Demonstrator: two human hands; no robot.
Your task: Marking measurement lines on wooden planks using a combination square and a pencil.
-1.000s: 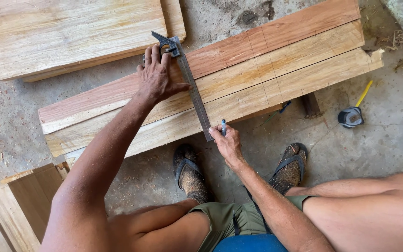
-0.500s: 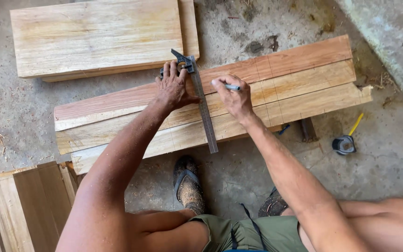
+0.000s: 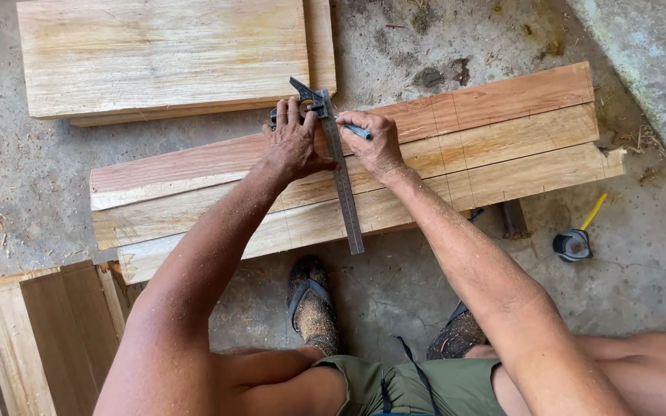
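Head view: left hand (image 3: pixel 293 146) presses flat, fingers spread, on the metal combination square (image 3: pixel 340 173) lying across three rough-sawn planks (image 3: pixel 502 135). Right hand (image 3: pixel 379 146) is pinched around a blue pencil (image 3: pixel 358 132) at the blade's edge. Tape measure (image 3: pixel 573 244) with yellow strap rests on gritty concrete floor (image 3: pixel 657 270).

Both arms stretched forward; left hand (image 3: pixel 293 145) pressed flat, fingers spread; right hand (image 3: pixel 375 146) curled in a pinch (knuckles up).

Left hand (image 3: pixel 293 146) presses square (image 3: pixel 341 173) on planks (image 3: pixel 495 146); right hand (image 3: pixel 378 146) grips pencil (image 3: pixel 358 132).
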